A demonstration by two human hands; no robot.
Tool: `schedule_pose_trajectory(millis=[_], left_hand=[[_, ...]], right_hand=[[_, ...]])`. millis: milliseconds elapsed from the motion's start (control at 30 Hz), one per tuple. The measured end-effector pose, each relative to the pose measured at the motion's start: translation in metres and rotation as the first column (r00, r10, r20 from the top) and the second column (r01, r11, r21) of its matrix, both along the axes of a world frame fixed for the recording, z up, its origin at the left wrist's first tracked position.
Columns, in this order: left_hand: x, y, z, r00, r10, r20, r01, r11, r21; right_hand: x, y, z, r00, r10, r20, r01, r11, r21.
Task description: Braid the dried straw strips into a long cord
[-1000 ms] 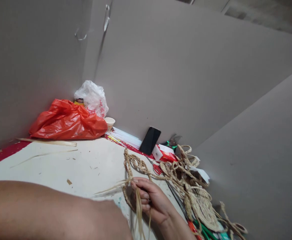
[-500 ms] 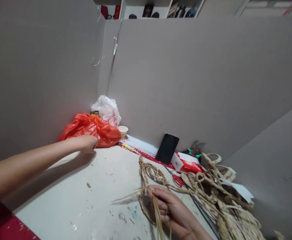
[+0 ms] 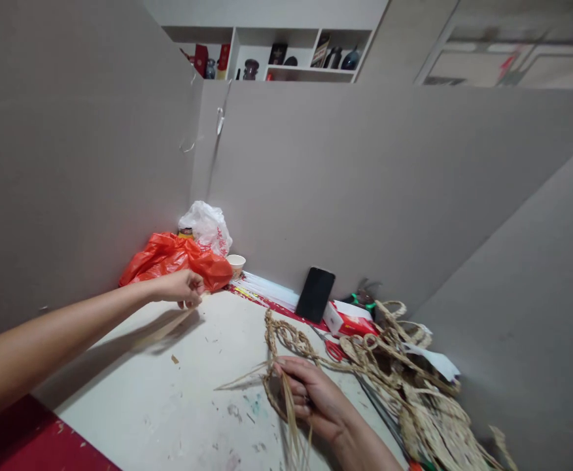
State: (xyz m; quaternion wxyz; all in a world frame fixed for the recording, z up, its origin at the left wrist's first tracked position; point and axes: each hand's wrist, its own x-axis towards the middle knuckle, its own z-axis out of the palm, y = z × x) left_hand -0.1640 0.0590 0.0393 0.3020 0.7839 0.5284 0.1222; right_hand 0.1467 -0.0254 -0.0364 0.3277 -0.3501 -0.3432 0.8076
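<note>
My left hand is closed near the far left of the table, in front of an orange plastic bag. A pale, blurred dry-fibre strand hangs down from its fingers toward the tabletop. My right hand pinches a braided straw rope between thumb and fingers. Loose straw ends trail below that grip, and thin ones stick out to the left. From there the braid loops back and runs right to a tangled heap of straw rope.
Along the back stand a paper cup, a white plastic bag, a dark phone leaning up, and a red-and-white box. Red-handled scissors and green-handled pliers lie nearby. Grey partitions enclose the table.
My left hand has drawn slightly away from the orange bag, and a pale strand now shows hanging from it. My right hand keeps its pinch on the braid. The view has tilted up.
</note>
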Motion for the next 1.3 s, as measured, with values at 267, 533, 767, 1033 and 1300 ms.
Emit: schedule_pose_trajectory(millis=[267, 533, 767, 1033, 1300], left_hand=[[0.088, -0.046, -0.020, 0.793, 0.168, 0.586, 0.197, 0.839, -0.507], [0.127, -0.046, -0.051, 0.692, 0.292, 0.660, 0.183, 0.813, -0.552], [0.129, -0.045, -0.053, 0.709, 0.281, 0.647, 0.198, 0.801, -0.565], [0.132, -0.053, -0.057, 0.746, 0.231, 0.625, 0.150, 0.856, -0.495], [0.135, -0.079, -0.052, 0.607, 0.226, 0.762, 0.001, 0.959, -0.285]], right_hand=[[-0.007, 0.000, 0.001, 0.998, 0.005, 0.058, -0.014, 0.987, 0.159], [-0.009, 0.001, 0.000, 0.982, -0.083, 0.171, 0.024, 0.946, 0.323], [-0.011, 0.006, -0.005, 0.897, -0.285, 0.338, 0.041, 0.814, 0.579], [-0.017, 0.001, -0.003, 0.893, -0.273, 0.358, 0.050, 0.851, 0.523], [-0.021, 0.003, -0.013, 0.843, -0.343, 0.415, 0.055, 0.821, 0.568]])
